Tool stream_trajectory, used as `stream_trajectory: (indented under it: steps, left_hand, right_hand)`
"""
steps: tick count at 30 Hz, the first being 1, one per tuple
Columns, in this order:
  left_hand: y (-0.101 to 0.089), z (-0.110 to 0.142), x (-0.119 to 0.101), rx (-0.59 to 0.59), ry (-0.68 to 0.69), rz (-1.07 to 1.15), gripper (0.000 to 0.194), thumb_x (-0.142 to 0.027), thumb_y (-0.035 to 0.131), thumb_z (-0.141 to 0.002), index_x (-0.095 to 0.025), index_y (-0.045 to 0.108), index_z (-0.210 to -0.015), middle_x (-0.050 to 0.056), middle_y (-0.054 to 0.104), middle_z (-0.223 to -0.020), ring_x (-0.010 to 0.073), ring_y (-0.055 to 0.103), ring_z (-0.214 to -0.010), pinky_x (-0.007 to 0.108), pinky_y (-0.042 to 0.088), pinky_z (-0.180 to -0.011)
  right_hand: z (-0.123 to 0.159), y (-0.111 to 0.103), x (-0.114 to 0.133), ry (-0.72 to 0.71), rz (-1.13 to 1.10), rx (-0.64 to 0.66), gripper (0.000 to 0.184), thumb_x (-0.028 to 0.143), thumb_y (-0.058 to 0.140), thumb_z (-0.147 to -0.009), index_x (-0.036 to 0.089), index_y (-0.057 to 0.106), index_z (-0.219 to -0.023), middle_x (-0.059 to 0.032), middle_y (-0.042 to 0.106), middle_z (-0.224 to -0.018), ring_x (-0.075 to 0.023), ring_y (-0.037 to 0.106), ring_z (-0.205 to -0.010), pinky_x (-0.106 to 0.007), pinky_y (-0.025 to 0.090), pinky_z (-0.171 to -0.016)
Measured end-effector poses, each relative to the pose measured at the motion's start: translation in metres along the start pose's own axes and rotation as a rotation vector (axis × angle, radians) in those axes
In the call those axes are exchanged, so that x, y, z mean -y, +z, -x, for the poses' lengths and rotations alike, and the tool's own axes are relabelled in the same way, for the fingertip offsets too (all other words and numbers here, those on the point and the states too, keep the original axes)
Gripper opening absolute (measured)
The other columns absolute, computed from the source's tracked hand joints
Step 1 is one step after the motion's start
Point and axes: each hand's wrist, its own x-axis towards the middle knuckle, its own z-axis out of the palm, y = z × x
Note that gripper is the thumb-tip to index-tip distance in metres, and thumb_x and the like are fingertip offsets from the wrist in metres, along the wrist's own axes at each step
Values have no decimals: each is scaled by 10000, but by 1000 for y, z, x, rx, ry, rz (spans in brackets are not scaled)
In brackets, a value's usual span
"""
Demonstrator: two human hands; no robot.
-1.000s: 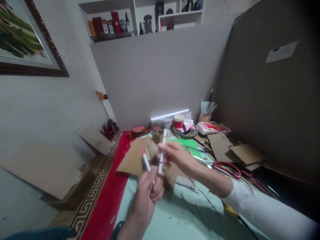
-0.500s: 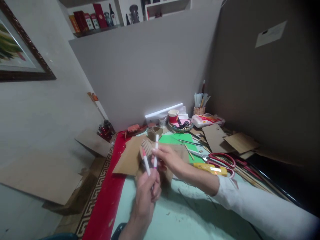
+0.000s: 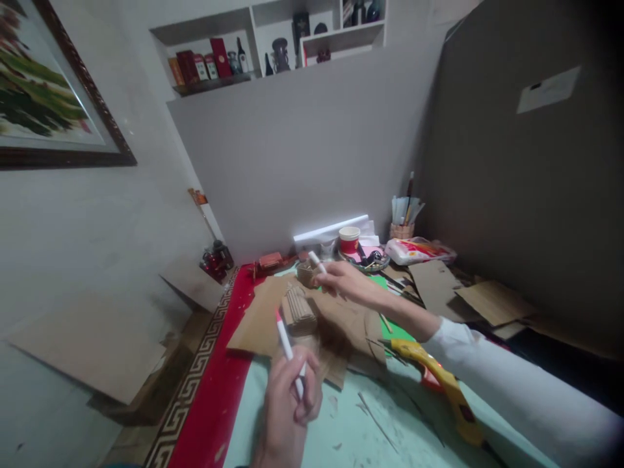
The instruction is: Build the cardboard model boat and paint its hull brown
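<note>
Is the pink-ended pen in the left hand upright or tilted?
Tilted: the pen slants from the left hand, its pink end leaning toward the picture's left.

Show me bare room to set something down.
Mostly bare: the red strip left of the left hand, and the pale tabletop between that hand and the yellow tool, bar some scraps. Crowded: middle and right, with cardboard; back, around the cup.

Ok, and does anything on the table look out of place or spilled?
Only litter stands out: small scraps and a thin dark strip lie loose on the pale green tabletop, right of the left hand, looking like stray offcuts. I can't see any spill.
</note>
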Motion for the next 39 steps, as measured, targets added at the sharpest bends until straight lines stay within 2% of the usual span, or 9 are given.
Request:
stream_trajectory:
  steps: [4,10,15,19,24,28,32,35,39]
  left_hand:
    - [-1,-5,-4,-43,7,81,191,-295,650,-806,-173,522,-736,-84,390,-485,31,173,-395,176,121,-382]
    - [-5,-10,-8,-69,-37,158,117,-125,597,-704,-156,494,-659,-20,523,-590,23,244,-404,155,103,-370]
    - [-7,-11,-7,-79,-76,200,126,-93,541,-743,-151,498,-640,-19,497,-561,24,232,-387,152,123,-359]
    - [-5,-12,-10,-127,-75,222,168,-100,493,-839,-131,544,-682,-13,488,-563,23,252,-387,142,147,-356]
    - [-5,-13,-15,-205,-37,236,267,-152,501,-913,-102,565,-658,-6,495,-584,12,276,-382,137,172,-334]
    - [-5,-13,-16,-266,-25,220,249,-100,478,-939,-95,591,-717,-4,519,-607,22,351,-392,129,221,-325]
    - [-2,-12,-9,-295,-47,176,231,-48,479,-935,-122,590,-747,-43,478,-552,35,405,-400,117,257,-333]
    - [-1,-12,-2,-352,-134,120,123,-153,556,-938,-119,645,-861,-8,593,-578,72,526,-431,138,383,-374]
    - [6,-8,4,-268,-204,89,323,-386,616,-905,-120,708,-1064,129,758,-905,220,710,-700,287,570,-539]
  right_hand:
    - [-12,11,-2,-104,205,139,250,326,635,-960,140,636,-1128,-72,650,-1117,-216,645,-983,-423,548,-865]
    - [-27,14,2,-198,301,249,459,322,650,-947,186,519,-1365,-121,500,-1408,-312,513,-1257,-559,435,-1037]
    - [-30,22,6,-237,286,347,536,327,661,-940,193,464,-1419,-129,491,-1418,-319,516,-1257,-561,441,-1033]
    - [-28,27,5,-254,255,351,509,325,660,-941,188,483,-1398,-122,515,-1389,-307,532,-1236,-550,447,-1027]
    - [-24,9,16,-165,224,291,449,349,630,-961,180,515,-1361,-112,571,-1311,-278,599,-1133,-508,508,-957]
    - [-8,-18,37,-112,183,254,600,417,668,-922,209,458,-1445,-138,446,-1486,-326,489,-1299,-563,411,-1067]
    - [21,-30,53,-73,130,272,888,545,765,-787,229,382,-1523,-116,440,-1520,-342,440,-1353,-487,384,-1120]
    - [47,-27,59,-55,86,289,963,597,790,-732,250,373,-1528,-78,438,-1531,-327,442,-1356,-437,409,-1105]
    - [78,-23,62,-25,49,283,999,594,809,-712,290,338,-1539,-48,414,-1548,-311,450,-1352,-423,421,-1095]
